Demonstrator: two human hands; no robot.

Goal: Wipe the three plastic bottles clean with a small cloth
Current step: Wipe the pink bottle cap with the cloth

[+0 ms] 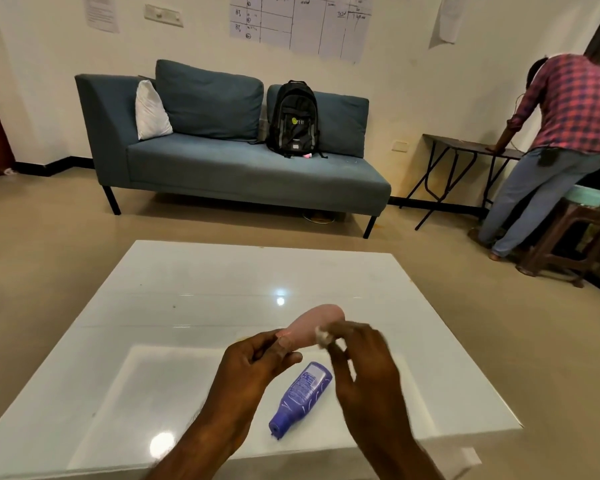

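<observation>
My left hand [257, 362] grips the near end of a pink plastic bottle [314, 323] and holds it above the white table [153, 341], its far end pointing away from me. My right hand [361, 362] pinches a small white cloth [323, 336] against the bottle's right side; this hand is blurred. A purple bottle [300, 398] lies on its side on the table below my hands, cap toward me. I see only these two bottles.
A blue sofa [229, 168] with a black backpack [295, 119] stands beyond the table. At the right a person in a checked shirt [568, 133] leans on a dark folding table [465, 147], beside a wooden stool [575, 237].
</observation>
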